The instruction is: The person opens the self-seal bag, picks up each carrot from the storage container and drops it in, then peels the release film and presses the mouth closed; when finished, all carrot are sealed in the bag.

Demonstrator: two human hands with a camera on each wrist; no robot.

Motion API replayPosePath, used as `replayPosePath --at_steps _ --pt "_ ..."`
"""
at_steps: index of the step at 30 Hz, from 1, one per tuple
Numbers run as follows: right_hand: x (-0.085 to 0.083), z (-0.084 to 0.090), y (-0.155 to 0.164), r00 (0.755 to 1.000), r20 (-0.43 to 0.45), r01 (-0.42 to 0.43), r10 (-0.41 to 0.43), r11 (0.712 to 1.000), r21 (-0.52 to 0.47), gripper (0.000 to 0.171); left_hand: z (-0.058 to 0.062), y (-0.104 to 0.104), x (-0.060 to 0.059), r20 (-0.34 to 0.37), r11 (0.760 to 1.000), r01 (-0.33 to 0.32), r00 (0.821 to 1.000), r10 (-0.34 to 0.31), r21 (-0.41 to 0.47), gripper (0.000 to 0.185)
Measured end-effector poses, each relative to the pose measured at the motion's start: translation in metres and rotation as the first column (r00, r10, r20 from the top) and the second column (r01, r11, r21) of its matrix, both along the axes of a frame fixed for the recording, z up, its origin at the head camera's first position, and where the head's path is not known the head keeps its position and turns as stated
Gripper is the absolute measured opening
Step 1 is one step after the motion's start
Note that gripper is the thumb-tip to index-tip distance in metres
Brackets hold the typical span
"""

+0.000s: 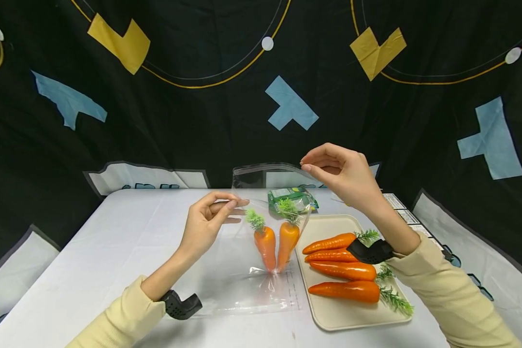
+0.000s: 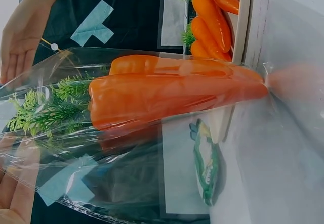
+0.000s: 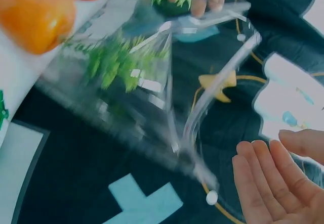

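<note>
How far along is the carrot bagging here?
Two carrots already stand tips-down inside the clear bag. Right now the left hand pinches one side of the bag's mouth while the right hand lifts the other, holding it open. Four carrots remain on the tray, so roughly a third looks bagged.

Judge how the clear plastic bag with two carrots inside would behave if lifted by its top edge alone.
Probably floppy: the clear plastic bag wrinkles and sags between the left hand and right hand. The two carrots would likely slide to the bunched bottom corner and swing. The glossy film looks slippery, so a pinch may slip.
</note>
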State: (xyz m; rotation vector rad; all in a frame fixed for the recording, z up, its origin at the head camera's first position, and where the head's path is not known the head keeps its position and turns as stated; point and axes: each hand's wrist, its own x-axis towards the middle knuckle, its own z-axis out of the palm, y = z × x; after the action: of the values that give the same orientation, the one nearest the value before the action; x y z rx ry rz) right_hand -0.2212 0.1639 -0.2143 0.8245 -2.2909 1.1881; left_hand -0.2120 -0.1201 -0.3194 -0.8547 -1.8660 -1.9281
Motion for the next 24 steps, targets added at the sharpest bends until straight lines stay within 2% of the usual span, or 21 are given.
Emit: replayPosePath --at_steps 5,11,19,24 --pt "0.002 0.002 -0.02 0.993 -0.059 -0.106 0.107 0.994 0.023 0.014 0.002 0.004 0.0 -0.007 1.0 0.018 1.0 -0.018 0.004 0.013" --pt "0.0 0.009 -0.041 0.956 -0.154 -0.243 0.251 0.968 0.068 0.016 0.004 0.006 0.001 -0.003 0.999 0.033 0.999 -0.033 -0.004 0.013" --pt "-0.003 0.015 -0.06 0.918 -0.256 -0.264 0.303 0.949 0.175 0.019 0.007 0.009 0.002 -0.002 0.998 0.059 0.998 -0.059 -0.004 0.013" --pt "-0.006 0.017 -0.066 0.902 -0.278 -0.28 0.33 0.938 0.206 0.019 0.008 0.01 0.002 -0.005 0.997 0.072 0.997 -0.072 -0.002 0.013"
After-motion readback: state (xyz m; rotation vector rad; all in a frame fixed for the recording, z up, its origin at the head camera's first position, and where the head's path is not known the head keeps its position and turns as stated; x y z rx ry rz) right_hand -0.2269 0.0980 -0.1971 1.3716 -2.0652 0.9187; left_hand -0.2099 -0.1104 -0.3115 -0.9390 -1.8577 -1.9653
